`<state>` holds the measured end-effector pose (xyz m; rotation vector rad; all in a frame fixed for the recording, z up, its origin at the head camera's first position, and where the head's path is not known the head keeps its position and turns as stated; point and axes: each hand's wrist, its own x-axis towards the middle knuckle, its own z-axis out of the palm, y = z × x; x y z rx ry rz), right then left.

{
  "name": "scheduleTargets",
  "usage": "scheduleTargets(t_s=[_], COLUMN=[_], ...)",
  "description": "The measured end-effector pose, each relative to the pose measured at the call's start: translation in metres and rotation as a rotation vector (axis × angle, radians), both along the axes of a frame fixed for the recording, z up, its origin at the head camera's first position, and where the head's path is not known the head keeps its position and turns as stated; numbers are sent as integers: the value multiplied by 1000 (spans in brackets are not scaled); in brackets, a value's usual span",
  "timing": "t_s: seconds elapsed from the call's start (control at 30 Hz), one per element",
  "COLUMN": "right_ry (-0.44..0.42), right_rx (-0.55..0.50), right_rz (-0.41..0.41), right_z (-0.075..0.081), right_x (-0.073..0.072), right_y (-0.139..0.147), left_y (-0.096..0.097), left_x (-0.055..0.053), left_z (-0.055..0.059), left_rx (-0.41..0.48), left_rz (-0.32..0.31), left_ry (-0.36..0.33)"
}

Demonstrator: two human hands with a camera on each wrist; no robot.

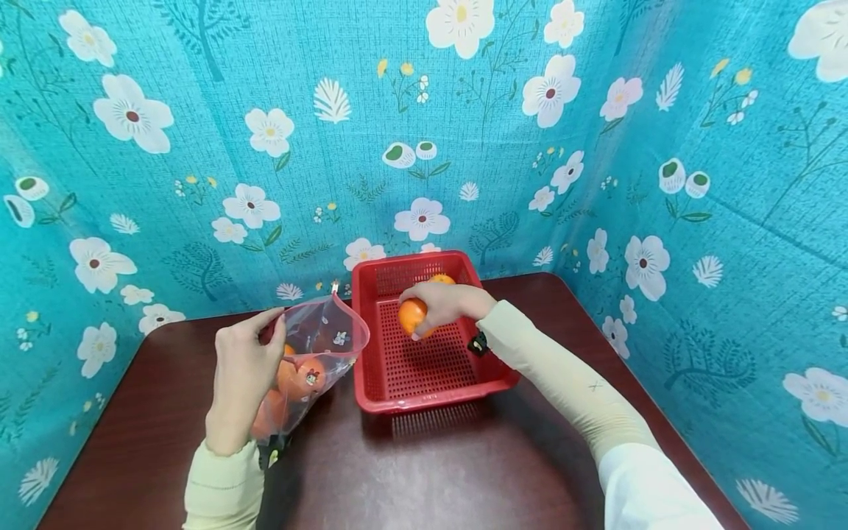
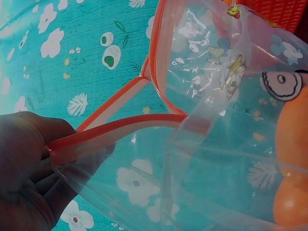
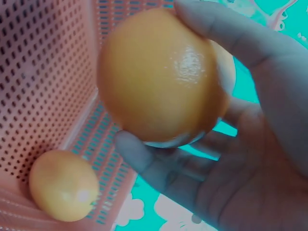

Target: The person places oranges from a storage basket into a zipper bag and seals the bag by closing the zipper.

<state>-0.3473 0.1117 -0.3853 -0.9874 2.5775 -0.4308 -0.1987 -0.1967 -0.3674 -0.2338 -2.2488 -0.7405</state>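
Note:
My right hand (image 1: 440, 303) grips an orange (image 1: 412, 315) over the red basket (image 1: 437, 403), thumb and fingers curled round the fruit in the right wrist view. Another orange (image 3: 64, 186) lies in the basket's far corner. On the left, my left hand (image 1: 248, 368) pinches the pink zip edge (image 2: 115, 129) of a clear plastic bag (image 1: 334, 335), whose mouth stands open toward the basket. Inside the bag sit several oranges (image 1: 310, 374), partly hidden by the hand and the printed film.
The basket and bag stand side by side on a dark brown table (image 1: 424, 478). Blue floral cloth (image 1: 371, 110) hangs behind the table and along its right side. A small black item (image 1: 478, 344) is at the right wrist.

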Motion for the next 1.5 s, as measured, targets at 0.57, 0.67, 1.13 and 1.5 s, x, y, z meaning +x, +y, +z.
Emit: scheduleTargets(t_s=[0.57, 0.67, 1.13, 1.5], right_ry=[150, 167, 230, 290], right_rx=[-271, -300, -399, -536], right_rz=[115, 129, 176, 250], right_z=[24, 26, 33, 29], right_x=[24, 27, 33, 32], right_y=[-24, -26, -33, -41], left_y=[0, 0, -1, -2], left_x=[1, 2, 1, 1], left_z=[-1, -1, -3, -3], left_rx=[6, 6, 2, -4], left_rz=[2, 4, -12, -8], left_ry=[-4, -1, 17, 26])
